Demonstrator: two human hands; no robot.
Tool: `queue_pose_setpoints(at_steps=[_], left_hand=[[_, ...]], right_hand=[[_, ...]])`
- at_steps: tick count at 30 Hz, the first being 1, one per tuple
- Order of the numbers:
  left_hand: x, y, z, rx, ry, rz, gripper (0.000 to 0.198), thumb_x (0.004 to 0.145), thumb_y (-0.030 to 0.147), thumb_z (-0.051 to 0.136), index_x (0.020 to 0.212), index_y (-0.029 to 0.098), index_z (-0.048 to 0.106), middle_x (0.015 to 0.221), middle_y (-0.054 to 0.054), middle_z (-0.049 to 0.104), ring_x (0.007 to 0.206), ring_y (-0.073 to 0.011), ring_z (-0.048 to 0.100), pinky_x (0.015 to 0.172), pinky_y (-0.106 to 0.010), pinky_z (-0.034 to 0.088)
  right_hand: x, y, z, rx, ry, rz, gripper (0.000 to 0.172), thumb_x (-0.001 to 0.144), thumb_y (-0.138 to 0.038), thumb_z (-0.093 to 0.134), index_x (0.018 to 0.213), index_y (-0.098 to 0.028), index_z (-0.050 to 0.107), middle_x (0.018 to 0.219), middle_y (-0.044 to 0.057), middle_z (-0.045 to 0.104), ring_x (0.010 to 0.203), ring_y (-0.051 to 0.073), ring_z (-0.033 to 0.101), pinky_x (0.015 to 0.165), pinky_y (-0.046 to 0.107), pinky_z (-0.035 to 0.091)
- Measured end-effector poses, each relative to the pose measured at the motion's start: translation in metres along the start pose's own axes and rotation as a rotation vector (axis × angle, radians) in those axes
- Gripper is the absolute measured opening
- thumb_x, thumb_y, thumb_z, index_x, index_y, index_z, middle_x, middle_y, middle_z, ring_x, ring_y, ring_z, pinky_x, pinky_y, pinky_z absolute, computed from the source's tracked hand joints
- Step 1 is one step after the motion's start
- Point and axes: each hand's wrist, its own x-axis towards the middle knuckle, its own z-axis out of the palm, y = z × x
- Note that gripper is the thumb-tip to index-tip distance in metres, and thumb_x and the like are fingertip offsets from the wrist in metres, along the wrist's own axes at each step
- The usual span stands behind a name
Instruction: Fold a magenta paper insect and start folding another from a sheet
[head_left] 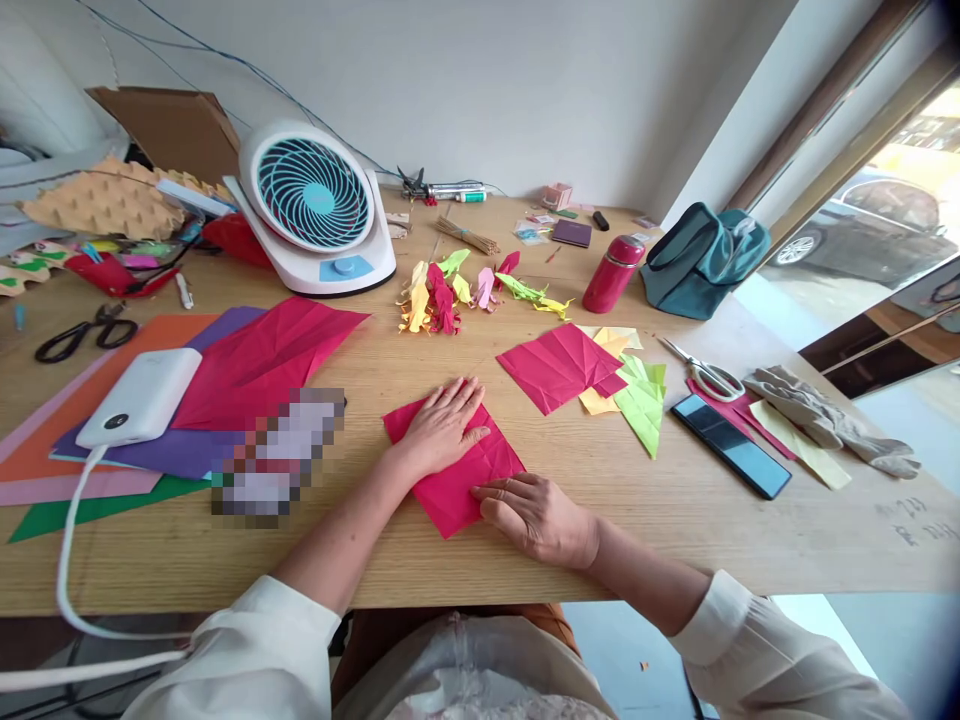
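A creased square of pink-red paper lies on the wooden table right in front of me. My left hand rests flat on its upper left part, fingers stretched out and pointing away from me. Knuckles bent, my right hand presses on the sheet's lower right edge with its fingers curled down. Neither hand lifts the sheet off the table.
Another creased pink sheet and yellow and green papers lie to the right, with scissors, a phone and gloves. Folded paper figures, a fan, a red bottle and a teal bag stand behind. Stacked coloured sheets, a power bank and black scissors sit left.
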Motion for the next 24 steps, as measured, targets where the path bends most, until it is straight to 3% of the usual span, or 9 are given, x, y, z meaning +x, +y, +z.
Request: queue_pose_setpoints(at_steps=[5, 11, 16, 19, 24], left_hand=[[0.002, -0.013, 0.000, -0.032, 0.029, -0.042, 0.069, 0.106, 0.052, 0.029, 0.164, 0.015, 0.023, 0.172, -0.008, 0.018, 0.160, -0.0269, 0.016, 0.130, -0.048, 0.017], [-0.006, -0.024, 0.004, -0.078, 0.035, -0.015, 0.064, 0.107, 0.049, 0.028, 0.164, 0.023, 0.024, 0.172, -0.003, 0.020, 0.160, -0.0256, 0.015, 0.129, -0.048, 0.016], [-0.005, -0.020, 0.004, -0.049, 0.071, -0.041, 0.063, 0.106, 0.049, 0.032, 0.163, 0.023, 0.028, 0.171, -0.003, 0.025, 0.159, -0.0256, 0.019, 0.129, -0.045, 0.018], [-0.004, -0.017, 0.001, -0.045, 0.097, -0.062, 0.063, 0.105, 0.050, 0.033, 0.162, 0.024, 0.030, 0.170, -0.004, 0.029, 0.158, -0.0261, 0.023, 0.127, -0.045, 0.022], [0.000, -0.013, -0.003, -0.039, 0.062, -0.101, 0.060, 0.106, 0.047, 0.033, 0.161, 0.025, 0.032, 0.169, -0.003, 0.029, 0.158, -0.0273, 0.024, 0.125, -0.049, 0.025]], right_hand=[[-0.002, 0.000, -0.002, 0.017, 0.003, -0.024, 0.016, 0.103, -0.008, 0.042, 0.109, -0.009, 0.057, 0.109, 0.022, 0.076, 0.103, 0.025, 0.076, 0.075, 0.034, 0.060], [-0.001, -0.003, -0.005, 0.080, 0.002, -0.001, 0.018, 0.104, -0.009, 0.039, 0.111, -0.009, 0.055, 0.106, 0.019, 0.077, 0.095, 0.023, 0.075, 0.072, 0.034, 0.058], [0.002, -0.004, -0.007, 0.069, 0.008, 0.008, 0.014, 0.104, -0.020, 0.049, 0.108, -0.010, 0.059, 0.102, 0.016, 0.077, 0.088, 0.021, 0.073, 0.070, 0.033, 0.054], [0.004, -0.004, -0.009, 0.052, 0.004, -0.013, 0.026, 0.103, -0.035, 0.057, 0.110, -0.010, 0.062, 0.101, 0.014, 0.077, 0.085, 0.021, 0.070, 0.070, 0.034, 0.054], [0.006, -0.003, -0.013, 0.005, -0.057, -0.038, 0.019, 0.103, -0.025, 0.054, 0.109, -0.011, 0.066, 0.103, 0.013, 0.075, 0.085, 0.019, 0.068, 0.071, 0.034, 0.053]])
